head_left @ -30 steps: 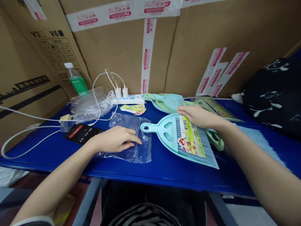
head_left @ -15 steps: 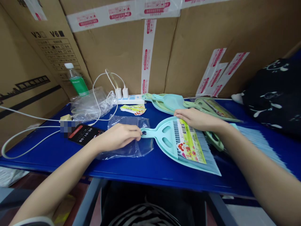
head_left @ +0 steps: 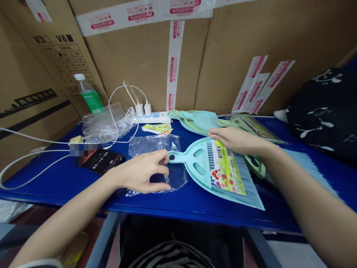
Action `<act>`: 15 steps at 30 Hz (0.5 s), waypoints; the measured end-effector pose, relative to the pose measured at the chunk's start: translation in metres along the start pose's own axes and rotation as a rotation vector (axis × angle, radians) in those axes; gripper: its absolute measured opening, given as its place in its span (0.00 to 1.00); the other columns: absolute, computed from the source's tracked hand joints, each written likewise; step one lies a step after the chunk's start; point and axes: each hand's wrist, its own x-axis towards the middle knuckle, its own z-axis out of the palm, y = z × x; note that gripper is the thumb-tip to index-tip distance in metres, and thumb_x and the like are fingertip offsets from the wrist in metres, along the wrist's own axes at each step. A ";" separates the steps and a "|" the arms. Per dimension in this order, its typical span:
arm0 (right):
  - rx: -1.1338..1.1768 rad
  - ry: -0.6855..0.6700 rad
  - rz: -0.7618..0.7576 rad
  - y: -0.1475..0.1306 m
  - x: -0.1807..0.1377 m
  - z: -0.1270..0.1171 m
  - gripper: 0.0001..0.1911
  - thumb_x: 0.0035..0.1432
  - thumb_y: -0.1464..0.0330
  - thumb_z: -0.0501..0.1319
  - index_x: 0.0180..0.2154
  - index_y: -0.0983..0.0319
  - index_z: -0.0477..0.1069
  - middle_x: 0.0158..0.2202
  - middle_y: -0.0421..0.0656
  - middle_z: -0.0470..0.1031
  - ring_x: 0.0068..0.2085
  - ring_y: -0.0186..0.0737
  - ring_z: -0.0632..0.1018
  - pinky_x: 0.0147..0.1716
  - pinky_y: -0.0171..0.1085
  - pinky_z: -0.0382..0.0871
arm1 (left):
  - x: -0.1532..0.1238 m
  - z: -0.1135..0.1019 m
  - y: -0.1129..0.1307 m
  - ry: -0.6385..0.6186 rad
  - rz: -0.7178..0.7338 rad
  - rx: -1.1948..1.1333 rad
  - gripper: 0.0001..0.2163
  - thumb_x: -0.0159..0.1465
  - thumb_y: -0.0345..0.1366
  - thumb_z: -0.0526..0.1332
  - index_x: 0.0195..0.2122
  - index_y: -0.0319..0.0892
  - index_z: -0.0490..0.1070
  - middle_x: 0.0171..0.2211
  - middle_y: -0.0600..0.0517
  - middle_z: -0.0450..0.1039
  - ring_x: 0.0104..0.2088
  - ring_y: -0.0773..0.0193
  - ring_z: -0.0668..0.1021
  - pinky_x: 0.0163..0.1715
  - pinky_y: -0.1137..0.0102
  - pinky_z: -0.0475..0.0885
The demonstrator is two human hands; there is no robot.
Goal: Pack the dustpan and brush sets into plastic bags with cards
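A light blue dustpan (head_left: 198, 163) with a brush and a printed label card (head_left: 226, 168) lies on the blue table (head_left: 195, 203). My right hand (head_left: 237, 140) rests on its far edge, fingers curled over the pan's rim. My left hand (head_left: 145, 172) pinches the open edge of a clear plastic bag (head_left: 156, 147) right at the dustpan's handle end (head_left: 171, 157), thumb and fingers spread round the bag's mouth.
More dustpans (head_left: 199, 121) and a bagged green set (head_left: 252, 128) lie behind. A phone with a timer (head_left: 102, 162), white cables (head_left: 33, 156), a power strip (head_left: 153, 118), label cards (head_left: 157, 129), crumpled bags (head_left: 104, 124) and a bottle (head_left: 89, 95) stand left. Cardboard boxes (head_left: 237, 56) wall the back.
My left hand lifted from flat on the bag and now pinches its mouth open. The right hand slid the dustpan leftward, bringing the handle to the bag's opening.
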 end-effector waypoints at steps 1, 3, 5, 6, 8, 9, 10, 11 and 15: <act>-0.005 0.009 0.000 0.001 0.000 -0.001 0.14 0.61 0.65 0.44 0.24 0.57 0.57 0.25 0.43 0.70 0.29 0.42 0.72 0.30 0.39 0.62 | 0.000 0.001 0.001 -0.004 0.004 -0.005 0.13 0.64 0.45 0.58 0.34 0.41 0.75 0.40 0.47 0.64 0.36 0.63 0.71 0.36 0.69 0.71; -0.016 0.035 0.000 0.003 -0.001 -0.002 0.14 0.62 0.65 0.44 0.24 0.57 0.57 0.25 0.42 0.70 0.29 0.42 0.72 0.30 0.39 0.62 | 0.000 0.003 0.002 -0.004 0.011 0.006 0.14 0.62 0.48 0.61 0.36 0.41 0.76 0.40 0.47 0.63 0.36 0.62 0.71 0.36 0.69 0.72; -0.031 0.063 -0.002 0.002 -0.001 -0.003 0.14 0.62 0.66 0.44 0.24 0.57 0.56 0.25 0.42 0.70 0.29 0.41 0.72 0.30 0.39 0.61 | 0.000 0.005 0.002 0.000 0.022 0.024 0.15 0.61 0.49 0.62 0.37 0.42 0.76 0.40 0.47 0.63 0.36 0.62 0.71 0.36 0.68 0.72; -0.036 0.071 0.000 0.001 -0.002 -0.003 0.14 0.62 0.66 0.44 0.24 0.57 0.56 0.24 0.42 0.70 0.29 0.41 0.72 0.30 0.38 0.61 | 0.000 0.006 0.002 0.004 0.028 0.031 0.15 0.61 0.50 0.62 0.38 0.42 0.75 0.40 0.47 0.63 0.36 0.62 0.71 0.36 0.68 0.72; -0.041 0.063 0.020 -0.005 -0.002 -0.002 0.14 0.62 0.66 0.44 0.24 0.57 0.56 0.24 0.42 0.70 0.29 0.41 0.72 0.30 0.38 0.61 | 0.001 0.007 0.002 0.014 0.035 0.036 0.16 0.62 0.50 0.60 0.39 0.41 0.74 0.40 0.47 0.64 0.35 0.62 0.71 0.36 0.68 0.72; -0.042 0.047 0.034 -0.008 -0.001 -0.001 0.14 0.62 0.67 0.44 0.24 0.57 0.57 0.24 0.42 0.70 0.29 0.42 0.72 0.30 0.38 0.61 | 0.001 0.007 0.002 0.022 0.034 0.035 0.16 0.63 0.50 0.59 0.39 0.41 0.73 0.39 0.47 0.64 0.35 0.62 0.71 0.36 0.68 0.72; -0.041 0.030 0.046 -0.011 -0.001 0.000 0.14 0.62 0.68 0.44 0.24 0.57 0.57 0.24 0.43 0.70 0.29 0.42 0.72 0.30 0.38 0.61 | 0.002 0.008 0.002 0.032 0.026 0.036 0.16 0.64 0.49 0.58 0.40 0.41 0.72 0.39 0.47 0.64 0.35 0.62 0.71 0.36 0.68 0.72; -0.039 0.015 0.054 -0.014 -0.001 0.001 0.14 0.62 0.68 0.44 0.24 0.57 0.57 0.24 0.43 0.70 0.28 0.42 0.72 0.29 0.38 0.61 | 0.002 0.008 0.002 0.044 0.015 0.036 0.16 0.65 0.49 0.56 0.41 0.40 0.71 0.39 0.47 0.65 0.36 0.62 0.71 0.36 0.68 0.72; -0.031 0.010 0.057 -0.015 -0.002 0.002 0.14 0.62 0.68 0.44 0.25 0.57 0.57 0.25 0.43 0.71 0.28 0.41 0.72 0.29 0.38 0.60 | 0.004 0.006 0.002 0.081 -0.038 0.034 0.12 0.69 0.42 0.51 0.44 0.39 0.67 0.40 0.46 0.67 0.38 0.60 0.73 0.38 0.66 0.73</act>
